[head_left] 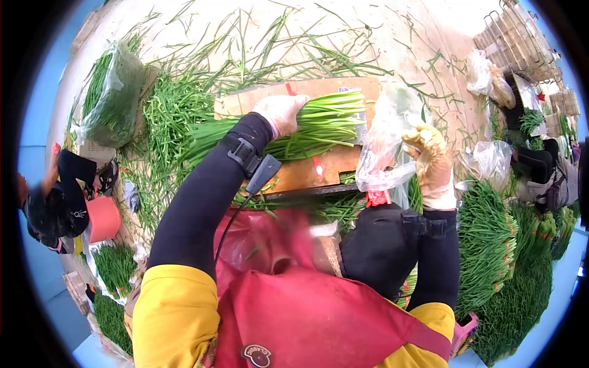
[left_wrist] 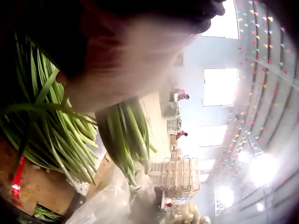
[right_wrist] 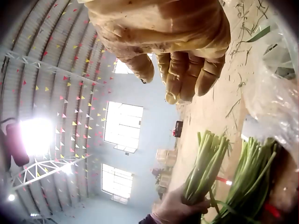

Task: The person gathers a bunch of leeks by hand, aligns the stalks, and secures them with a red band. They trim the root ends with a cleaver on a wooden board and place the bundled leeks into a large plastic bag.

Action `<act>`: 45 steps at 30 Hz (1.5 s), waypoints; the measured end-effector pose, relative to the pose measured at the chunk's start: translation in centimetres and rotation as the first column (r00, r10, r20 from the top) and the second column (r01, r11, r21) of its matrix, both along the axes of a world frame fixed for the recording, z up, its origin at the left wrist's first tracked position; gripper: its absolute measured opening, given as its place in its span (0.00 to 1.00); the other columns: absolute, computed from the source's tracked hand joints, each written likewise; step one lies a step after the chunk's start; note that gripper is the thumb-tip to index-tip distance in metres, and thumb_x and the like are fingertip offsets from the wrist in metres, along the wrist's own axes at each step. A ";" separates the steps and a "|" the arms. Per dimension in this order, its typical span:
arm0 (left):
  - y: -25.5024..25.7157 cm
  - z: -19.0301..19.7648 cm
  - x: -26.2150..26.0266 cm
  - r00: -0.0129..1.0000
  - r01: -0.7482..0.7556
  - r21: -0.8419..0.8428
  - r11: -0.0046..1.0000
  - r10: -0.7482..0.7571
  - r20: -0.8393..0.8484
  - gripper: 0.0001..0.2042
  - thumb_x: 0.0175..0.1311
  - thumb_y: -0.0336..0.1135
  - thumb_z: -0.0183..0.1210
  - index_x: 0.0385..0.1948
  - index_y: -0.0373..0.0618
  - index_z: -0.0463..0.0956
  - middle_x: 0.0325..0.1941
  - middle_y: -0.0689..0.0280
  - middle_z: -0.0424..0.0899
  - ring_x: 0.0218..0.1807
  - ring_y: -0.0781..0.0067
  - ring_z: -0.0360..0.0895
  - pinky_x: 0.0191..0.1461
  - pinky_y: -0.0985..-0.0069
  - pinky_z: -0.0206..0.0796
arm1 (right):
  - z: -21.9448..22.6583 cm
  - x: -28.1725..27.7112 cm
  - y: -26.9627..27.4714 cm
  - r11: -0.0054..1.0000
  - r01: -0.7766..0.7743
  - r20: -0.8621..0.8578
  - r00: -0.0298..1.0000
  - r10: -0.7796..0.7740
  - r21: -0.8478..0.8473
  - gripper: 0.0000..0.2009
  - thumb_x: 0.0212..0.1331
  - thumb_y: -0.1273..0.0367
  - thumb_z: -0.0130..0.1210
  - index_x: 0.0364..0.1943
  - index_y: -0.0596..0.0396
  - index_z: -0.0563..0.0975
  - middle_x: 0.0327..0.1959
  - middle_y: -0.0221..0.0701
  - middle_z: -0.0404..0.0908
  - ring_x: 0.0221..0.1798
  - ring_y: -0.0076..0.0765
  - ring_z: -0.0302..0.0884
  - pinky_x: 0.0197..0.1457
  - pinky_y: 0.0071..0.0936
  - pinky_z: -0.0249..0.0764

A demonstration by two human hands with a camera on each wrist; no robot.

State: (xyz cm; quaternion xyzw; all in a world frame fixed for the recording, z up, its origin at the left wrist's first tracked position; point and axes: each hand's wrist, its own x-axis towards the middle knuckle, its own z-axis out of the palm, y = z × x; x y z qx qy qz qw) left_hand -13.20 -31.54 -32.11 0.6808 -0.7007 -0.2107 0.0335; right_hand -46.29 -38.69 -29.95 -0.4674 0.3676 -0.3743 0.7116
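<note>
A bunch of garlic chives is gripped by my left hand, which wears a thin pale glove. The cut stem ends point right, above a brown board where more chives lie. In the right wrist view, the left hand wraps round the upright stems. My right hand, in a yellowed glove, is raised at the right of a clear plastic bag. Its fingers hang loosely curled, with nothing between them and the thumb.
Loose chives are heaped left of the board. A filled plastic bag stands at far left, near another person and a red bucket. Tied bundles are piled at right; crates stand back right.
</note>
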 end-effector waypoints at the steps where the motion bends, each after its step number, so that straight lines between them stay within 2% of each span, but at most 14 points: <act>1: -0.5 -0.6 0.2 1.000 0.004 0.016 1.000 -0.004 -0.003 0.24 0.47 0.31 0.59 0.52 0.46 0.69 0.38 0.52 0.81 0.43 0.52 0.78 0.44 0.65 0.71 | -0.6 -0.1 0.0 0.999 -0.034 -0.051 0.998 0.035 0.017 0.19 0.60 0.63 0.53 0.53 0.57 0.71 0.45 0.34 0.79 0.47 0.31 0.77 0.48 0.25 0.71; 3: -1.2 -0.7 1.1 0.970 -0.002 0.019 1.000 0.007 -0.244 0.24 0.46 0.32 0.61 0.50 0.46 0.70 0.37 0.53 0.81 0.41 0.56 0.79 0.44 0.67 0.71 | -0.4 1.8 0.7 0.997 -0.075 -0.169 0.983 0.078 0.027 0.19 0.59 0.65 0.52 0.52 0.58 0.71 0.45 0.35 0.79 0.44 0.29 0.77 0.46 0.22 0.71; 6: -1.0 3.0 2.4 0.673 -0.076 0.228 0.971 0.219 -0.707 0.17 0.47 0.27 0.62 0.42 0.41 0.74 0.31 0.69 0.80 0.34 0.81 0.75 0.39 0.80 0.70 | 0.1 5.7 1.3 0.977 -0.202 -0.258 0.943 0.211 0.060 0.30 0.53 0.70 0.55 0.63 0.57 0.63 0.55 0.39 0.73 0.41 0.25 0.76 0.41 0.18 0.70; 12: 1.5 9.2 3.0 0.533 -0.021 0.256 0.966 0.228 -0.815 0.12 0.46 0.25 0.63 0.34 0.39 0.73 0.25 0.67 0.79 0.27 0.80 0.75 0.35 0.81 0.69 | 0.5 13.9 2.3 0.902 -0.427 0.183 0.894 0.410 0.064 0.46 0.45 0.68 0.65 0.69 0.52 0.49 0.62 0.36 0.63 0.37 0.21 0.71 0.32 0.18 0.70; 14: 2.7 10.0 2.8 0.515 -0.027 0.249 0.968 0.227 -0.826 0.13 0.46 0.26 0.64 0.35 0.39 0.73 0.27 0.68 0.79 0.28 0.81 0.75 0.35 0.81 0.70 | 2.0 16.2 4.1 0.877 -0.481 0.189 0.860 0.475 -0.017 0.40 0.47 0.67 0.65 0.66 0.53 0.56 0.55 0.35 0.69 0.37 0.20 0.71 0.29 0.17 0.68; 18: 4.9 10.7 3.2 0.597 -0.029 0.103 0.994 0.099 -0.796 0.19 0.44 0.25 0.65 0.42 0.42 0.73 0.33 0.72 0.78 0.33 0.85 0.73 0.41 0.82 0.69 | 2.0 18.4 6.2 0.816 -0.578 0.113 0.809 0.577 -0.030 0.28 0.51 0.66 0.62 0.56 0.59 0.66 0.31 0.26 0.74 0.30 0.19 0.69 0.26 0.14 0.65; 28: 10.4 12.2 7.4 0.872 -0.063 0.162 0.985 0.133 -0.472 0.21 0.46 0.27 0.63 0.46 0.40 0.71 0.30 0.71 0.78 0.32 0.84 0.71 0.40 0.81 0.69 | 6.1 10.6 7.5 0.553 -0.819 -0.165 0.530 0.832 0.154 0.10 0.57 0.71 0.50 0.41 0.57 0.79 0.29 0.23 0.76 0.27 0.16 0.67 0.31 0.16 0.63; 33: 12.5 13.1 9.4 0.972 -0.103 0.105 0.989 0.123 -0.201 0.24 0.45 0.35 0.64 0.48 0.40 0.71 0.35 0.54 0.81 0.39 0.61 0.79 0.47 0.72 0.69 | 7.4 6.8 9.2 0.651 -0.723 -0.203 0.619 0.759 0.230 0.12 0.57 0.74 0.50 0.45 0.61 0.77 0.32 0.25 0.77 0.27 0.17 0.67 0.32 0.16 0.65; 37: 12.7 13.5 11.5 0.967 -0.188 0.130 0.974 0.207 -0.150 0.22 0.46 0.33 0.62 0.46 0.39 0.70 0.33 0.56 0.81 0.36 0.66 0.78 0.45 0.74 0.69 | 4.4 6.3 11.4 0.669 -0.691 -0.156 0.655 0.739 0.273 0.13 0.58 0.72 0.51 0.46 0.63 0.76 0.28 0.21 0.72 0.24 0.12 0.61 0.28 0.12 0.59; 38: 12.3 12.9 12.1 0.948 -0.217 0.149 0.965 0.245 -0.201 0.23 0.47 0.33 0.62 0.48 0.39 0.69 0.33 0.56 0.81 0.36 0.65 0.78 0.46 0.73 0.69 | 0.8 6.7 12.7 0.717 -0.685 -0.282 0.669 0.688 0.124 0.18 0.58 0.69 0.52 0.52 0.63 0.73 0.28 0.28 0.75 0.25 0.23 0.69 0.30 0.20 0.67; 40: 11.0 12.9 11.4 0.980 -0.182 -0.006 0.983 0.181 -0.079 0.24 0.47 0.33 0.63 0.48 0.39 0.69 0.33 0.54 0.81 0.38 0.61 0.78 0.46 0.71 0.70 | 0.5 7.6 15.0 0.261 -0.954 -0.855 0.255 0.452 -0.147 0.26 0.56 0.64 0.54 0.58 0.62 0.67 0.36 0.39 0.78 0.35 0.42 0.77 0.39 0.33 0.73; 42: 9.1 12.1 10.3 0.988 -0.154 -0.058 0.986 0.154 -0.005 0.24 0.47 0.34 0.63 0.48 0.39 0.69 0.34 0.52 0.80 0.37 0.59 0.79 0.44 0.70 0.70 | 1.5 9.2 16.3 0.033 -0.990 -0.869 0.135 0.475 -0.135 0.32 0.53 0.61 0.56 0.61 0.60 0.62 0.45 0.46 0.75 0.49 0.53 0.73 0.50 0.40 0.71; 44: 6.8 11.2 8.4 0.991 -0.122 -0.059 0.991 0.125 0.040 0.24 0.48 0.34 0.62 0.50 0.39 0.68 0.34 0.50 0.80 0.37 0.54 0.79 0.43 0.67 0.71 | 4.0 9.5 15.6 0.046 -0.999 -0.887 0.013 0.462 0.009 0.32 0.54 0.61 0.54 0.62 0.61 0.60 0.51 0.46 0.73 0.53 0.50 0.71 0.54 0.38 0.69; 45: 5.7 10.1 7.5 0.992 -0.116 -0.047 0.992 0.118 0.052 0.23 0.49 0.36 0.62 0.49 0.41 0.69 0.35 0.50 0.80 0.40 0.53 0.79 0.45 0.66 0.71 | 4.2 9.1 15.0 0.128 -0.987 -0.873 0.147 0.464 -0.099 0.31 0.55 0.61 0.53 0.62 0.61 0.60 0.51 0.47 0.73 0.53 0.50 0.71 0.56 0.38 0.68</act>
